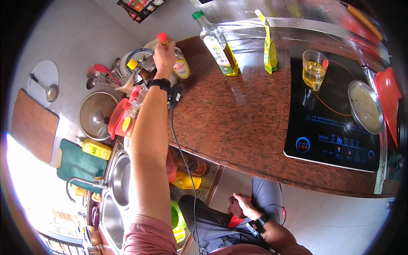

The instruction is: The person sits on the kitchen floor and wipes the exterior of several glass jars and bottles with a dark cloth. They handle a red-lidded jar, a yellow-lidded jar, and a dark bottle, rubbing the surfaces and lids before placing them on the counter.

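Observation:
My left hand (164, 59) reaches to the far left of the counter, its fingers around the upper part of a red-capped bottle (182, 68). Part of that bottle is hidden behind the hand. Close beside my left wrist stands a dark bottle with a yellow cap (145, 75). Low over my lap, my right hand (244, 204) holds a crumpled brown cloth (235, 207). A green-capped glass oil bottle (220, 51) stands to the right of the red-capped one, and a yellow-green pouch (270, 52) is upright further right.
An induction cooktop (331, 143) bears a glass mug of yellow liquid (314, 71) and a metal lid or dish (365, 106). A steel sink (113, 220) lies left of my arm. A cable (183, 149) hangs from my left wrist across the counter's edge (220, 159).

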`<act>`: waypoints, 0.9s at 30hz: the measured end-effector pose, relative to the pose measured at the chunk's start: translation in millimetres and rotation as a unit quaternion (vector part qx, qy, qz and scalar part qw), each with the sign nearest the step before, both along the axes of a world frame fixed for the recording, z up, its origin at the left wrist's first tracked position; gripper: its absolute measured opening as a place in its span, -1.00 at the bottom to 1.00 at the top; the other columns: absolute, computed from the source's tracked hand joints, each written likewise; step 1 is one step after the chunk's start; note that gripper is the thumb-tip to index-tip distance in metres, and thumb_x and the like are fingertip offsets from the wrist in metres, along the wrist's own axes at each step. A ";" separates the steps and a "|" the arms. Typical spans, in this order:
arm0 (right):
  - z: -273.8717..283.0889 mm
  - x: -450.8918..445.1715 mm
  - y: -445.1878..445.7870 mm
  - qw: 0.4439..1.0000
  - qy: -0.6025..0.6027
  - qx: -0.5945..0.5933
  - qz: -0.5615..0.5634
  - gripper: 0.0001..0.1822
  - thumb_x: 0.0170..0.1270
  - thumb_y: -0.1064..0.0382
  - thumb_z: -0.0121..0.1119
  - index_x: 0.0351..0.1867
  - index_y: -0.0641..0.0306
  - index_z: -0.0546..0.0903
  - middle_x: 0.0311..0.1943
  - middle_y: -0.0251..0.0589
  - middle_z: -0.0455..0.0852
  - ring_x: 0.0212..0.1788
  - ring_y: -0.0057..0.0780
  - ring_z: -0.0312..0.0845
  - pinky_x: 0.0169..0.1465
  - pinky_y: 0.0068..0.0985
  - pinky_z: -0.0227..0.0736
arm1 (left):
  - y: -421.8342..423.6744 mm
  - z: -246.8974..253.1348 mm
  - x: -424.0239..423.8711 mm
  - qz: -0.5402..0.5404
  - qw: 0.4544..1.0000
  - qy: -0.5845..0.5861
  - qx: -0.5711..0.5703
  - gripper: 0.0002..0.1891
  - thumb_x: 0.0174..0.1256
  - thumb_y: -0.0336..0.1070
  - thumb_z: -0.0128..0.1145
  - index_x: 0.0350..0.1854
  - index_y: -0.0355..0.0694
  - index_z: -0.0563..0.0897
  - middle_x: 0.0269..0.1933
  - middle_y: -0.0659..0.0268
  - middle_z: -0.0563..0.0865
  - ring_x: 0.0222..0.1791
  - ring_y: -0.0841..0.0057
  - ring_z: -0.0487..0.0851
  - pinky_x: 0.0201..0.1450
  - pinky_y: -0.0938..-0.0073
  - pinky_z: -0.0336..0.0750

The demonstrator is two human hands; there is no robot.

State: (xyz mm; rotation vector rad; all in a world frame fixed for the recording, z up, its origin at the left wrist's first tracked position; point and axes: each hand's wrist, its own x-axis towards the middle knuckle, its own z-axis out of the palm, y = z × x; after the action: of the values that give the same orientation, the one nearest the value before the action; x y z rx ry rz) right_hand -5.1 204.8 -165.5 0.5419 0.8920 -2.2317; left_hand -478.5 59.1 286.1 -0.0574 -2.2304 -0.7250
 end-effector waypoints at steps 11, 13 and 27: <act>-8.3 -2.9 11.9 0.999 -0.038 -0.018 0.004 -0.73 0.16 0.32 0.29 -0.09 0.24 0.57 -0.34 -0.11 0.69 -0.38 -0.21 0.70 -0.37 -0.28 0.64 | 19.7 23.1 164.9 -0.144 0.984 0.069 0.073 -0.73 0.48 -0.20 0.23 0.04 -0.27 0.61 -0.37 0.37 0.67 -0.36 0.64 0.54 -0.25 0.48 0.44; -7.2 -7.2 6.5 0.996 -0.070 0.054 0.023 -0.77 0.13 0.37 0.27 -0.16 0.27 0.59 -0.34 -0.10 0.72 -0.34 -0.20 0.72 -0.29 -0.26 0.66 | 4.4 30.0 221.2 -0.197 0.969 0.075 0.127 -0.76 0.49 -0.24 0.22 0.05 -0.26 0.61 -0.34 0.44 0.66 -0.35 0.65 0.52 -0.26 0.48 0.41; -19.1 -3.0 27.4 0.997 0.004 -0.030 0.070 -0.69 0.40 0.27 0.03 0.04 0.30 0.69 -0.03 -0.13 0.79 0.06 -0.24 0.72 0.23 -0.33 0.57 | -30.9 -152.4 531.4 -0.204 0.917 -0.165 0.300 -0.70 0.44 -0.20 0.29 0.04 -0.28 0.58 -0.09 0.23 0.66 -0.08 0.42 0.62 0.06 0.37 0.51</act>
State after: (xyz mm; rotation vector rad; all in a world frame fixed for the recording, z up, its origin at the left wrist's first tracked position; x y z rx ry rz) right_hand -8.1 232.2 -184.6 0.4307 0.8389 -2.1278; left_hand 52.8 28.2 133.7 -0.1047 -2.2217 -1.7355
